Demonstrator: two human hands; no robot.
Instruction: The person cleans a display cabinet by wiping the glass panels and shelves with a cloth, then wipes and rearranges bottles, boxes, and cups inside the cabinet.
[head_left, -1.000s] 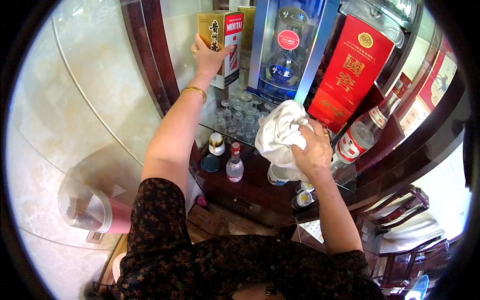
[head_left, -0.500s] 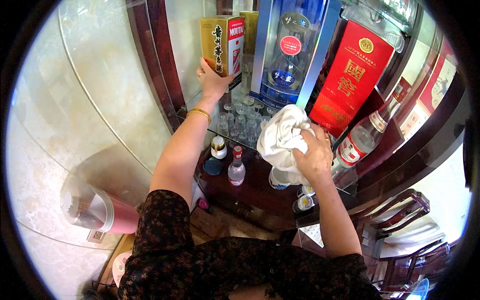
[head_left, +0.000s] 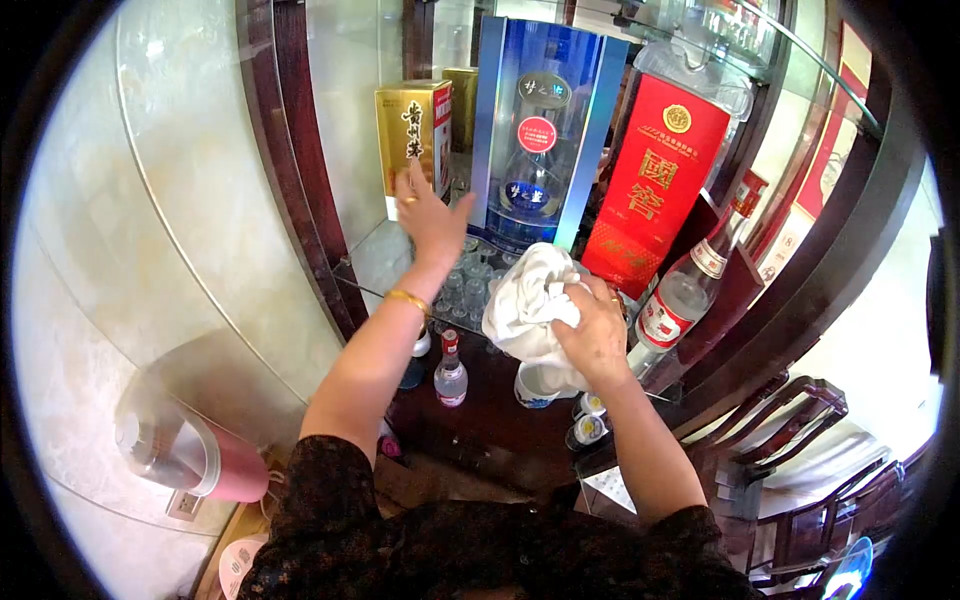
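While our right hand (head_left: 598,338) has its fingers bunched round the cloth (head_left: 528,308), our left (head_left: 436,222) is spread loosely by the gold box (head_left: 396,135), gripping nothing; can't tell if we're touching it.

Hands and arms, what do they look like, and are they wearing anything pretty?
The left hand has a thin gold ring, and a gold bangle circles that wrist. The right hand has a ring too, but no bangle. Neither wears a glove. The short, dark sleeves have a faint reddish-brown pattern.
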